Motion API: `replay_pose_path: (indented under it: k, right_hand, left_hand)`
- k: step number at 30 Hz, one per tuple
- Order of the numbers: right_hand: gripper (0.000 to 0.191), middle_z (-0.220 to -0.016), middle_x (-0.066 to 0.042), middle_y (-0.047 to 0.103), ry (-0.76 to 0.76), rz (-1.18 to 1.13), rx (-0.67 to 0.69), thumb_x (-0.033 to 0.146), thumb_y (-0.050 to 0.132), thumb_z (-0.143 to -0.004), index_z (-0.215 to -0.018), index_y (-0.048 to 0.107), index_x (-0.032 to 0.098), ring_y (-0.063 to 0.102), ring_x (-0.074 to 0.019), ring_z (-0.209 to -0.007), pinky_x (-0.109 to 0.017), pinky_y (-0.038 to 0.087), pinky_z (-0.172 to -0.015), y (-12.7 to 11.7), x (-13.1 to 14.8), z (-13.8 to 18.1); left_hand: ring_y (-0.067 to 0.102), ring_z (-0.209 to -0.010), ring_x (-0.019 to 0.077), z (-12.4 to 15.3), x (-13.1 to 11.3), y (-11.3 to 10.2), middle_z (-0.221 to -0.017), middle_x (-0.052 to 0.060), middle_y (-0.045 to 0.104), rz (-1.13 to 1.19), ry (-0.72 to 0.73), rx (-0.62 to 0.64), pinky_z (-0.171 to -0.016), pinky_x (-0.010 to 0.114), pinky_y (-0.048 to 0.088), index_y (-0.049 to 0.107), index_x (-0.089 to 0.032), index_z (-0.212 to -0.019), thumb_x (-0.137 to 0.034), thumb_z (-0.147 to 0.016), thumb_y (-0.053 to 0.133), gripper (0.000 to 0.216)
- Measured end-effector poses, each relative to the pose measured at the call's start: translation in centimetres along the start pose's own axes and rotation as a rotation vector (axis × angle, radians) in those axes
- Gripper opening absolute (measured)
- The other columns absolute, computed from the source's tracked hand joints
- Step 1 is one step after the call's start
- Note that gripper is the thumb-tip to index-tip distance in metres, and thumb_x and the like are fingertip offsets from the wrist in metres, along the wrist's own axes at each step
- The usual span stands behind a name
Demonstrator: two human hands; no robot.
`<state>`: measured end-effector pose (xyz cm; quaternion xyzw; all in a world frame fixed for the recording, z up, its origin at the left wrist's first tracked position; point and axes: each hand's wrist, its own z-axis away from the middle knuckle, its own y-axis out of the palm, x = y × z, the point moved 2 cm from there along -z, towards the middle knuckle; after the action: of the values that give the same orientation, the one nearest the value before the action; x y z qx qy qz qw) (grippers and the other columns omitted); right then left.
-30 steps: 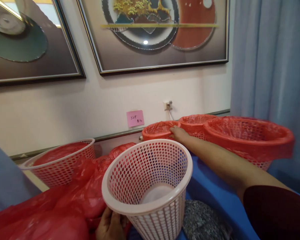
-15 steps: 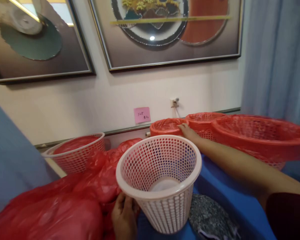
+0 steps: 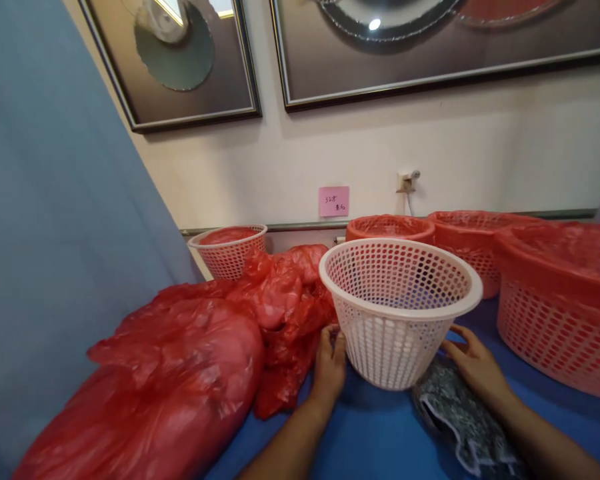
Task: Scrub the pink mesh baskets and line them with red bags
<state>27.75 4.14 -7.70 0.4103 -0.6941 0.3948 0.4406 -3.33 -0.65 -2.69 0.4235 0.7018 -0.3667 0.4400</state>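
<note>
An empty pale pink perforated basket (image 3: pixel 399 307) stands upright on the blue table top (image 3: pixel 380 440). My left hand (image 3: pixel 330 363) presses against its lower left side, fingers curled on the wall. At the basket's lower right, my right hand (image 3: pixel 473 360) has its fingers spread and touching the base, resting over a grey speckled cloth (image 3: pixel 455 417). A heap of red plastic bags (image 3: pixel 195 360) lies just left of my left hand.
Three baskets lined with red bags stand along the right and back: a near one (image 3: pixel 560 300), a middle one (image 3: pixel 473 233), a far one (image 3: pixel 390 228). Another lined basket (image 3: pixel 229 248) sits back left. A blue curtain (image 3: pixel 40 233) hangs at left. A pink note (image 3: pixel 333 201) is on the wall.
My right hand came back from the far red-lined basket to the pale basket's right side. The view swung left and down, and the pale basket now stands on the table.
</note>
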Motion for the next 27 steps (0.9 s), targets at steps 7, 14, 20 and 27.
replay_pose_path:
  k: [7, 14, 20, 27]
  right_hand:
    - [0.047, -0.121, -0.011, 0.068, -0.033, 0.03, -0.061, 0.048, 0.065, -0.077, -0.115, 0.067, 0.021, 0.073, -0.0246, -0.089, -0.043, 0.059, -0.088, -1.8, -2.6, 0.7]
    - [0.031, -0.121, -0.012, 0.066, -0.241, 0.017, -0.138, 0.039, 0.058, -0.088, -0.11, 0.069, 0.019, 0.071, -0.021, -0.081, -0.041, 0.06, -0.078, -2.6, 0.2, 1.0]
    - [0.024, -0.113, -0.008, 0.07, -0.815, 0.081, -0.177, 0.013, 0.058, -0.092, -0.109, 0.07, 0.024, 0.07, -0.0231, -0.101, -0.04, 0.059, -0.088, -3.6, 6.8, 5.6]
    - [0.029, -0.122, -0.01, 0.07, -0.555, -0.075, 0.551, 0.02, 0.054, -0.095, -0.118, 0.07, 0.028, 0.068, -0.0251, -0.113, -0.04, 0.057, -0.098, 2.8, 9.7, 12.9]
  left_hand:
    - [0.072, -0.096, 0.0231, 0.2, -1.0, -0.2, -0.11, 0.01, 0.076, -0.381, -0.028, 0.214, -0.088, 0.037, 0.057, 0.068, -0.018, -0.109, -0.023, -0.086, 0.064, 0.024]
    - [0.059, -0.125, 0.0386, 0.3, -2.8, -6.7, -0.126, 0.022, 0.067, -0.857, -0.086, 0.129, -0.109, 0.054, 0.039, 0.066, -0.013, -0.116, -0.013, -0.081, 0.066, 0.034]
    - [0.071, -0.093, 0.0286, 2.6, -1.4, -6.4, -0.094, 0.012, 0.076, -0.88, -0.112, 0.22, -0.087, 0.039, 0.05, 0.068, -0.018, -0.085, -0.007, -0.081, 0.06, 0.014]
    - [0.068, -0.072, 0.0218, 5.6, -3.0, -4.3, -0.079, 0.004, 0.072, -0.579, 0.063, 0.16, -0.068, 0.031, 0.053, 0.067, -0.021, -0.088, -0.034, -0.096, 0.051, 0.022]
